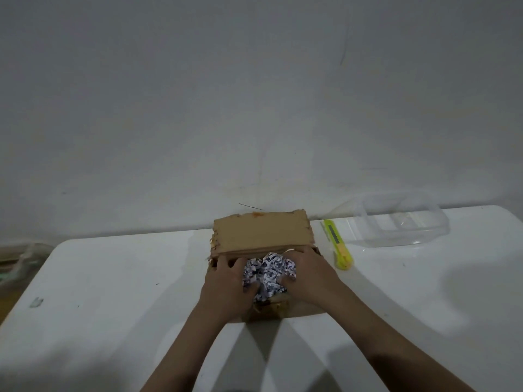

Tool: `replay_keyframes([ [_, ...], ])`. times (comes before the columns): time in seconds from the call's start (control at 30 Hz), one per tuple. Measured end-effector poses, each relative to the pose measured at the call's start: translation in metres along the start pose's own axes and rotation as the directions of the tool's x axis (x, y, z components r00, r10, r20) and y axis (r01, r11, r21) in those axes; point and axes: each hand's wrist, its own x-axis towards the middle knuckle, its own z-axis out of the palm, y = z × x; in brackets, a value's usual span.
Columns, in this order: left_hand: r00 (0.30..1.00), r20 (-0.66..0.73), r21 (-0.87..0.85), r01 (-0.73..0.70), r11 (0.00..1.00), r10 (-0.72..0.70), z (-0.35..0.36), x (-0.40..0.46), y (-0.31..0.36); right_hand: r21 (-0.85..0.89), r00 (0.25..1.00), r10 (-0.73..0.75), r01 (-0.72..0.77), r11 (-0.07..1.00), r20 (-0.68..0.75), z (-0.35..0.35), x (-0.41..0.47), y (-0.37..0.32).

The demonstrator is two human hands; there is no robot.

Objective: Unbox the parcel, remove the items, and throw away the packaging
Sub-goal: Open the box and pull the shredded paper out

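Observation:
A brown cardboard parcel [261,234] sits on the white table [113,278] in front of me, its far flap standing up and torn at the edges. Inside lies a wad of shredded white and dark printed paper [268,274]. My left hand [226,287] and my right hand [307,271] are both in the box opening, pressed against the two sides of the paper wad with fingers curled around it. What lies under the paper is hidden.
A yellow-green utility knife [338,244] lies just right of the parcel. A clear plastic container [402,222] stands at the back right by the wall. At the left, beyond the table edge, something clear and rounded [25,258] is partly visible.

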Motion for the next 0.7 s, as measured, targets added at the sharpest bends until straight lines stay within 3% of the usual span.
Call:
replay_keyframes([
  [0.3, 0.910, 0.406, 0.054, 0.060, 0.997, -0.077, -0.013, 0.018, 0.010, -0.013, 0.967, 0.061, -0.060, 0.998, 0.249, 0.008, 0.015, 0.001],
  [0.7, 0.827, 0.561, -0.072, 0.095, 0.993, -0.038, -0.020, 0.022, 0.003, 0.152, 0.887, 0.035, -0.118, 0.981, 0.460, 0.003, 0.018, 0.002],
])
